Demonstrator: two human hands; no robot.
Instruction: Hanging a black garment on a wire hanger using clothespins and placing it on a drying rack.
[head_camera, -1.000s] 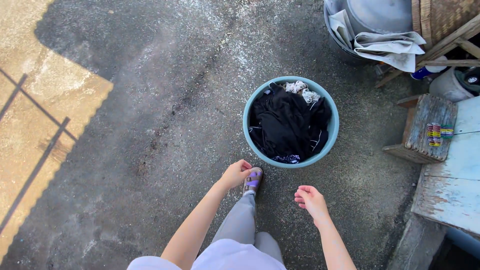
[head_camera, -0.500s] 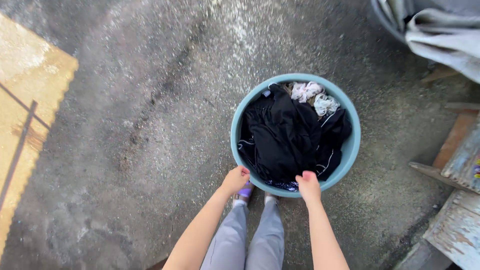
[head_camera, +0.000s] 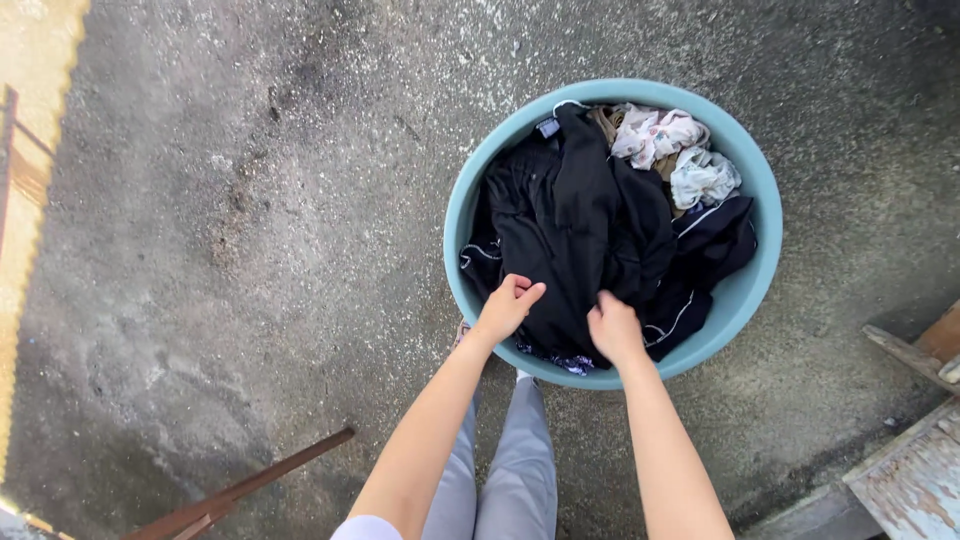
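Observation:
A round teal basin (head_camera: 757, 180) stands on the rough concrete ground, filled with laundry. A large black garment (head_camera: 580, 215) with thin white piping covers most of it, and crumpled white and pink cloths (head_camera: 672, 150) lie at the far rim. My left hand (head_camera: 508, 308) reaches over the near rim and pinches the black garment at its near left edge. My right hand (head_camera: 613, 328) is beside it, fingers curled into the same black cloth. My legs in grey trousers (head_camera: 512, 470) are below the basin.
A brown wooden bar (head_camera: 245, 488) lies slanted on the ground at lower left. Weathered painted boards (head_camera: 912, 478) and a wooden piece (head_camera: 915, 352) sit at the right edge. A sunlit patch (head_camera: 30, 120) runs along the left edge.
The view has closed in on the basin. Both hands have moved from the near rim into the basin and onto the black garment.

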